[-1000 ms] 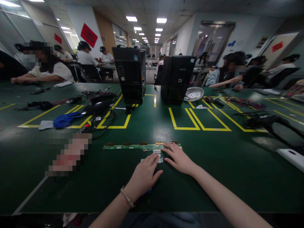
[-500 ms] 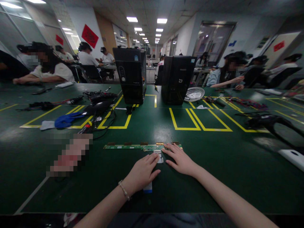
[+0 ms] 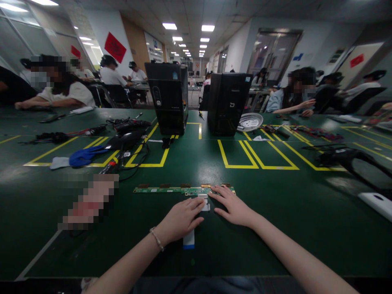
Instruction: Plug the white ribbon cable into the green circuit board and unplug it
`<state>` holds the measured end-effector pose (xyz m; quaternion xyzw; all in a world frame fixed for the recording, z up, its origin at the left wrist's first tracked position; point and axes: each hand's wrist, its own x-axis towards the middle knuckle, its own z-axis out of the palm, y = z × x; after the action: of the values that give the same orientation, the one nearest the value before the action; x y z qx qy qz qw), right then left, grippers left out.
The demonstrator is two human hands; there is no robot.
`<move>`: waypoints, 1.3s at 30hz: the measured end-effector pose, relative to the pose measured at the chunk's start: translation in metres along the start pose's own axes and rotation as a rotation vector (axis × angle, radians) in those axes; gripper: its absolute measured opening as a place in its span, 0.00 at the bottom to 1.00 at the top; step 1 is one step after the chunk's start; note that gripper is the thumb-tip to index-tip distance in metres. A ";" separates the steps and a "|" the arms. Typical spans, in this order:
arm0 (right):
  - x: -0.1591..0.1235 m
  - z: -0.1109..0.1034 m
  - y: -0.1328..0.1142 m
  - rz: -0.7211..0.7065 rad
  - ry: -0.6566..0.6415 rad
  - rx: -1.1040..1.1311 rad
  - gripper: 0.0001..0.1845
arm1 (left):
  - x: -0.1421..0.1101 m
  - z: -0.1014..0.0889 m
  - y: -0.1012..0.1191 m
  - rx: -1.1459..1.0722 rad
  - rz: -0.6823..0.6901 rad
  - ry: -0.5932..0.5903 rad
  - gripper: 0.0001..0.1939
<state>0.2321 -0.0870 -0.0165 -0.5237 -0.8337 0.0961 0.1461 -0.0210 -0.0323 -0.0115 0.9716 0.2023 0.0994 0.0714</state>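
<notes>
A long, narrow green circuit board (image 3: 171, 190) with copper-coloured tabs along its far edge lies flat on the table. A white flat ribbon cable (image 3: 189, 239) with a blue end runs from under my left hand (image 3: 180, 218) towards me. My left hand lies over the cable, fingers stretched out and thumb apart, its fingertips at the white piece beside the board's connector (image 3: 202, 196). Spread fingers of my right hand (image 3: 232, 206) rest on the right part of the board, with the thumb on the table side. Whether cable and connector are joined is hidden.
Two black computer towers (image 3: 168, 98) (image 3: 229, 104) stand beyond the board. A white basket (image 3: 250, 121) sits beside the right one. Blue gloves (image 3: 87, 156) and black cables (image 3: 131, 124) lie left, a white device (image 3: 378, 206) right. Other people sit at the tables behind.
My left hand has shifted slightly to the left and uncovers more of the ribbon cable. My right hand and the board stay in place.
</notes>
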 end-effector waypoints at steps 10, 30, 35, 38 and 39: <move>0.001 0.003 0.000 -0.010 0.021 -0.014 0.29 | 0.004 -0.004 0.006 -0.142 -0.105 0.038 0.20; 0.008 -0.007 -0.012 -0.085 -0.050 -0.008 0.28 | -0.091 0.020 -0.013 0.041 -0.456 0.284 0.21; 0.011 -0.008 -0.014 -0.073 -0.093 0.013 0.29 | -0.084 0.020 -0.013 0.073 -0.448 0.266 0.19; 0.011 -0.008 -0.014 -0.047 -0.120 0.029 0.30 | -0.082 0.020 -0.013 0.071 -0.456 0.266 0.20; 0.011 -0.009 -0.014 -0.042 -0.127 0.033 0.30 | -0.082 0.020 -0.013 0.070 -0.457 0.268 0.20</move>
<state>0.2188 -0.0826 -0.0022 -0.4964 -0.8504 0.1401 0.1035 -0.0954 -0.0562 -0.0468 0.8807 0.4276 0.2013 0.0312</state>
